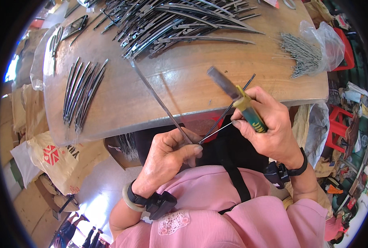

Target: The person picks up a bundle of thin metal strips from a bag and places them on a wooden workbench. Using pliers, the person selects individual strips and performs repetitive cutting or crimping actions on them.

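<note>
My left hand [167,153] is closed, pinching the lower end of a long grey metal strip [156,97] that slants up toward the table. At the same fingertips, a dark narrow strip [222,115] meets it in a V and runs up behind the tool. Between thumb and fingers of my right hand [272,124] is a thin bright rod [217,131], whose other end reaches my left fingertips. That hand also grips a hand tool [250,109] with a green and yellow handle and a flat grey metal head; its exact kind is unclear.
The wooden table [200,89] bears a large heap of dark metal strips [179,25], a smaller row of strips [82,93] at left, scissors [56,43], and a bundle of thin grey rods [301,53] in a plastic bag. A red stool [338,126] stands at right.
</note>
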{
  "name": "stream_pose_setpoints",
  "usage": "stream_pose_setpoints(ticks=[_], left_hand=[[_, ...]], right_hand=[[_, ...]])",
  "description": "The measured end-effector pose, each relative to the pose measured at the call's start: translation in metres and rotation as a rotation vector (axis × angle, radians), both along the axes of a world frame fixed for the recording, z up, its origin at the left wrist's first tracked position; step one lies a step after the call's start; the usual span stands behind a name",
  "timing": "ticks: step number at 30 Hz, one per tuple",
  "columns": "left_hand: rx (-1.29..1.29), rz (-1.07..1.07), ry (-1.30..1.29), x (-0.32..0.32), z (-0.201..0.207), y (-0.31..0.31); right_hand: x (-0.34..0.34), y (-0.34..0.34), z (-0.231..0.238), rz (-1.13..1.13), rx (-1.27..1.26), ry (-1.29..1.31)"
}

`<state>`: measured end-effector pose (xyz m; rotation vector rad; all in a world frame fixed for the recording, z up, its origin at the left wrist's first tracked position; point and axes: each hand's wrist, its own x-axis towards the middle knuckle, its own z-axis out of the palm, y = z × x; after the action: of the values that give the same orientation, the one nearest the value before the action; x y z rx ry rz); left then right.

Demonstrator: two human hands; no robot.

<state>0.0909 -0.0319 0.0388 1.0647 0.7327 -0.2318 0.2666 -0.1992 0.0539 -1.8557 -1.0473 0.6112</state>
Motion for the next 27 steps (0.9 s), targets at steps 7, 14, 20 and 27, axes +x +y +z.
stream_pose_setpoints(ticks=[7, 14, 20, 27], left_hand=[[0.019, -0.034, 0.001, -0.005, -0.003, -0.003], [0.05, -0.119, 0.083, -0.001, 0.004, -0.001], [0.03, 0.0, 0.02, -0.019, 0.008, 0.003], [0.018, -0.296, -0.143, 0.005, 0.018, 0.041]], right_hand=[[0.009, 0.01, 0.017, 0.186, -0.029, -0.58], [0.015, 0.012, -0.006, 0.254, 0.028, -0.498], [0.011, 0.014, -0.008, 0.265, 0.035, -0.487], [0.0, 0.022, 0.005, 0.308, 0.088, -0.463]])
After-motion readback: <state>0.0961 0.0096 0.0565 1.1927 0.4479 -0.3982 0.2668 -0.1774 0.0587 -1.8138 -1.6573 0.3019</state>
